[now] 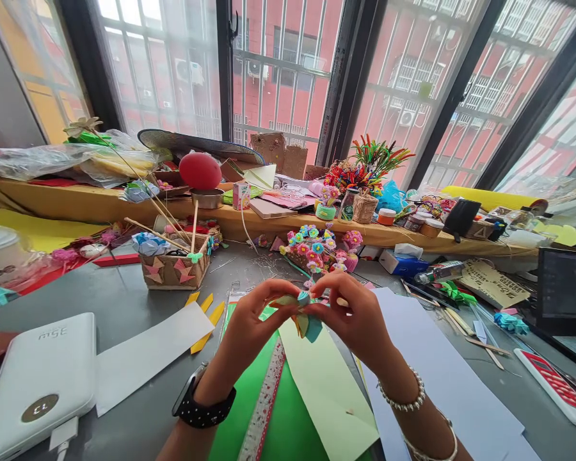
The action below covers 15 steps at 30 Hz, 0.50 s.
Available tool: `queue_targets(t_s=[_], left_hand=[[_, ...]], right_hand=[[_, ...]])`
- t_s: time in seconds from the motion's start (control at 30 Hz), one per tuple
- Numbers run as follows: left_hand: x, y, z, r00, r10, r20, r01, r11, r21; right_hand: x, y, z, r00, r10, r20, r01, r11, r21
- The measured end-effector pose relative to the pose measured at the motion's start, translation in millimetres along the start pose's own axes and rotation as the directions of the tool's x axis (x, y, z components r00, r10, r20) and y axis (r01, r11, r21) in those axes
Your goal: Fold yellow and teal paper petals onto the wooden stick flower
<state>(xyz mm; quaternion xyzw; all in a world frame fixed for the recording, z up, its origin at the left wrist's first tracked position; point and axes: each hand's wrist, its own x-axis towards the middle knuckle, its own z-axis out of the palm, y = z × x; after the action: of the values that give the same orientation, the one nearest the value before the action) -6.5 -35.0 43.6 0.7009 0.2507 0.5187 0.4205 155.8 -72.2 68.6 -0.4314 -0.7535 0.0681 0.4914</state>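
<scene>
Cannot see whole the folded paper (pixel 313 330) behind the fingers (pixel 281 316), nor the ruler (pixel 267 397) or, toward the table's (pixel 141 413) right edge, the black screen (pixel 567 288), both cut off by the frame.

Bright daylight is admitted by windows (pixel 288 83) beyond the pinched paper (pixel 313 330). Panes (pixel 158 25) above-left are partly washed out; frames (pixel 444 125) right of it are slanted by distortion.

Place: craft workspace beside barred windows (pixel 278 83)
Desk (pixel 141 432): bearing paper sheets (pixel 329 381), ruler (pixel 264 403), bright flowers (pixel 312 248)
Ledge (pixel 214 219): crammed with craft supplies (pixel 350 176)
</scene>
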Motion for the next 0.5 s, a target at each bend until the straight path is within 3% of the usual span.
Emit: queue_targets(t_s=[0.23, 0.5], left_hand=[[-2.8, 5.0, -3.3, 0.995, 0.090, 0.038, -0.093, 0.993, 0.072], [-1.8, 8.3, -6.1, 0.985, 0.070, 0.156, -0.087, 0.991, 0.103]], right_hand=[[-0.6, -1.9, -2.0, 0.996, -0.085, 0.023, 0.086, 0.996, -0.038], [0.5, -1.2, -8.5, 0.978, 0.031, 0.205, -0.050, 0.995, 0.088]])
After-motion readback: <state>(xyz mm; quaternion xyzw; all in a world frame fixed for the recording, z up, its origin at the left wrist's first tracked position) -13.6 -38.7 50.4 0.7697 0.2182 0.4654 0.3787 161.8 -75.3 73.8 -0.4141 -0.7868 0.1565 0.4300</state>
